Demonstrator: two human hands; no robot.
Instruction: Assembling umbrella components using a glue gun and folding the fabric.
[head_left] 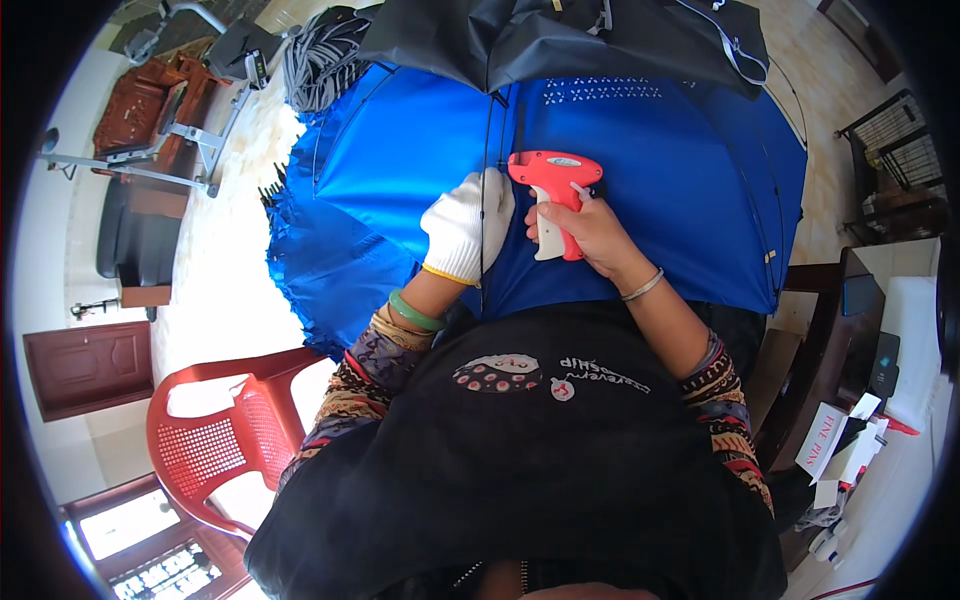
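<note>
A blue umbrella canopy (650, 140) with thin dark ribs is spread before me. My right hand (603, 240) is wrapped around the grip of a red and white tagging gun (552, 170). The gun's nose points left, close to a dark rib of the umbrella. In a white knit glove, my left hand (462, 232) is closed at that rib, just left of the nose. Its fingers curl inward over the blue cloth, and their tips are partly hidden. Whether the gun's needle touches the cloth I cannot tell.
Black fabric (570, 45) lies across the far side of the canopy. More blue umbrellas (330, 225) are piled at the left. A red plastic chair (205, 440) stands at my near left. On the right is a dark wooden table (825, 340) with an opened white box (822, 440).
</note>
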